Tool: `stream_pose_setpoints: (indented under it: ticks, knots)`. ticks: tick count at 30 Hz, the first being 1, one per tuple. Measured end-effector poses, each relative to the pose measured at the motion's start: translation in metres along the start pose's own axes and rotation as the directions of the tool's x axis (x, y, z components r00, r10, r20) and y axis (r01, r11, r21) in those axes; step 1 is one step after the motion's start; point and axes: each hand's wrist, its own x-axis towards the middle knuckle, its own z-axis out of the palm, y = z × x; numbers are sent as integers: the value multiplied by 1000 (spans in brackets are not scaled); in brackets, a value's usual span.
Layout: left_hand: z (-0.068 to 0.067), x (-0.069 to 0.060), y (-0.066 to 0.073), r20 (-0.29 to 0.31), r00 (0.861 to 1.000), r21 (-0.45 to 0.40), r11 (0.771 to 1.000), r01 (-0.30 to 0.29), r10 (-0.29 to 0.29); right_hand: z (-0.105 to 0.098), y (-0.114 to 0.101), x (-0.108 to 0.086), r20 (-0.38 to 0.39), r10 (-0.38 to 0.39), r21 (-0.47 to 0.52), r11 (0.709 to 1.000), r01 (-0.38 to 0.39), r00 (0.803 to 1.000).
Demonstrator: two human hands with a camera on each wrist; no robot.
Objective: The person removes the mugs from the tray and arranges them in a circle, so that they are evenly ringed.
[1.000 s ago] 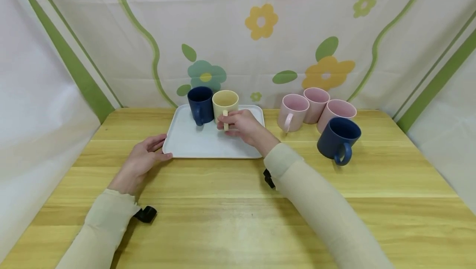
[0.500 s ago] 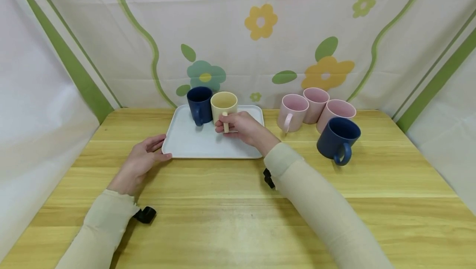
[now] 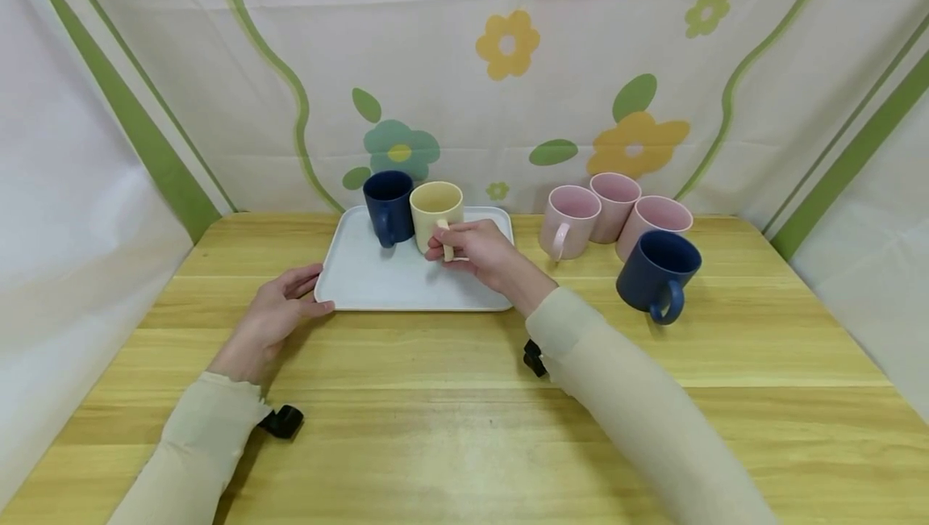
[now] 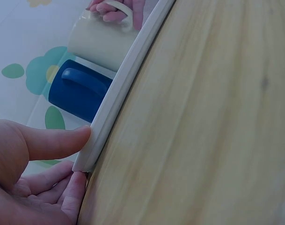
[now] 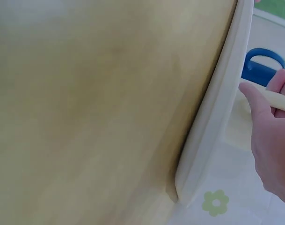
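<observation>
The white tray (image 3: 406,291) lies on the table, with a dark blue mug (image 3: 390,214) and a pale yellow mug (image 3: 435,201) upright side by side towards its back. My right hand (image 3: 479,251) pinches the yellow mug's handle, which faces the front. In the right wrist view, the thumb of my right hand (image 5: 273,136) lies along that handle, fingers curled behind. My left hand (image 3: 276,311) holds the tray's front left corner. Seen from the left wrist, the thumb of my left hand (image 4: 16,178) presses the tray's edge (image 4: 112,103), fingertips at the corner.
Three pink mugs (image 3: 569,218) stand in a group at the back right of the wooden table (image 3: 435,428). Just in front of them is another blue mug (image 3: 653,275), handle facing front. A patterned cloth (image 3: 406,41) hangs behind the table.
The yellow mug has shifted slightly towards the front, and its handle has turned a little to the right with my right hand. My left hand keeps its place on the tray.
</observation>
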Motion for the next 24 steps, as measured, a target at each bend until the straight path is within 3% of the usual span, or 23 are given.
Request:
stream_pose_setpoints:
  ticks: [14, 24]
  knots:
    - [0, 1, 0, -2, 1000, 6, 1000, -24, 24, -14, -6, -51, -55, -68, -16, 998, 67, 996]
    - [-1, -1, 0, 11, 1000, 31, 999, -17, 17, -33, -3, -93, -34, -155, 24, 987, 156, 987]
